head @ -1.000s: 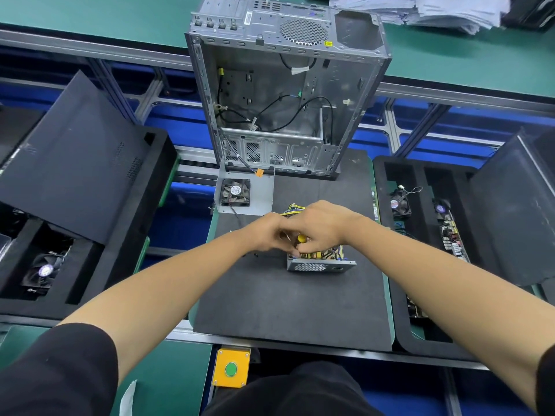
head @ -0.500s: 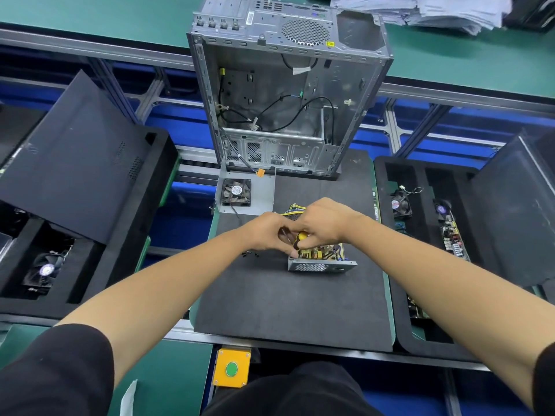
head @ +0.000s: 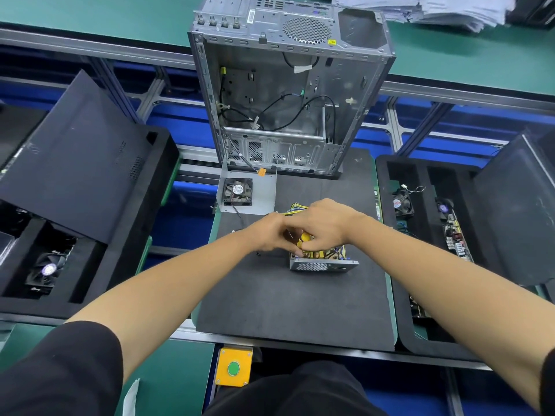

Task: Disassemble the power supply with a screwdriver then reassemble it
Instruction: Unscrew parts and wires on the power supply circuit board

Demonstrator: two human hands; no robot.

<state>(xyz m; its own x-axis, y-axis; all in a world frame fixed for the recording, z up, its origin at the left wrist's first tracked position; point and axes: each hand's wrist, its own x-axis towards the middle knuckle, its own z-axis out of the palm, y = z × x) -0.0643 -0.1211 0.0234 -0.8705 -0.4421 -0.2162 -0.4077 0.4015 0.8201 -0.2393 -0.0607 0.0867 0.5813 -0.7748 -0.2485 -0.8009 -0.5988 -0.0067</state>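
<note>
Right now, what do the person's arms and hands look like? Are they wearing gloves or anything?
No gloves. The left hand and right hand are bare, with no rings, watch or bracelets showing. Both forearms are bare too. Short black sleeves cover the upper arms: the left sleeve fills the bottom left corner, and only an edge of the right sleeve shows at the bottom right.

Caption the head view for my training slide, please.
Both hands, left hand and right hand, work over the open power supply on a black mat.
</note>
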